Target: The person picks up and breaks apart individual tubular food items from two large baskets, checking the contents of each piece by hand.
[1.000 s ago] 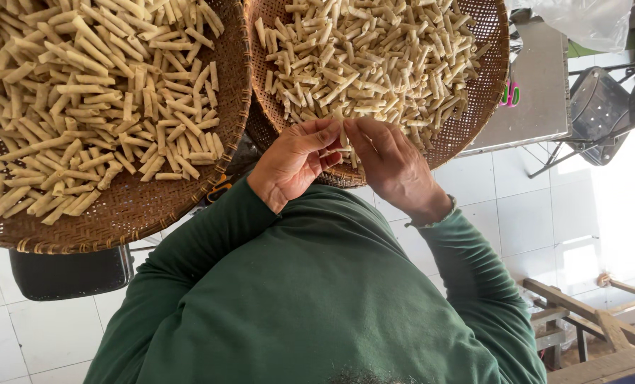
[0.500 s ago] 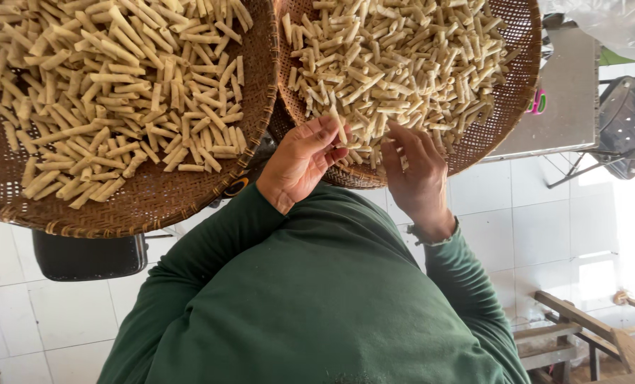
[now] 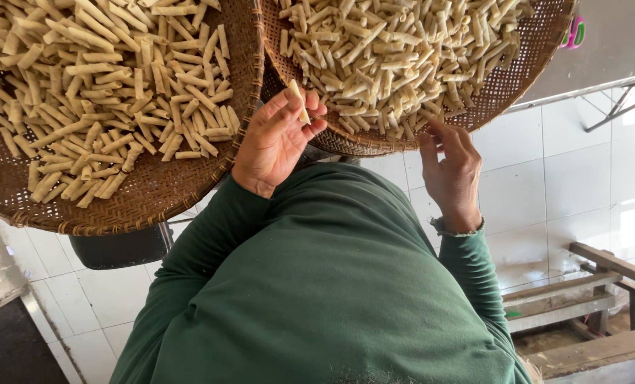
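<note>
Clearly the biggest things in my view are the two round woven trays: the left tray (image 3: 140,195), heaped with pale rolled sticks, and the right tray (image 3: 516,71), its load spread thinner across the mesh. Below them fills the green sleeved top (image 3: 332,284) of the person I'm riding along with, over white floor tiles (image 3: 566,185), with a wooden pallet (image 3: 602,284) off to one side.

Half a second back both hands sat close together at the near rim of the right tray. Now they have drawn apart. The left hand (image 3: 271,146) has lifted clear and pinches a single rolled stick (image 3: 298,99) between thumb and fingertips, held upright just over the gap where the two rims overlap. The right hand (image 3: 451,167) has slid along the rim; its fingers are loosely spread, touching the sticks at the tray's edge, clamped on nothing I can see.

I judge one piece has been singled out from the right tray, and the sorting goes on piece by piece.
</note>
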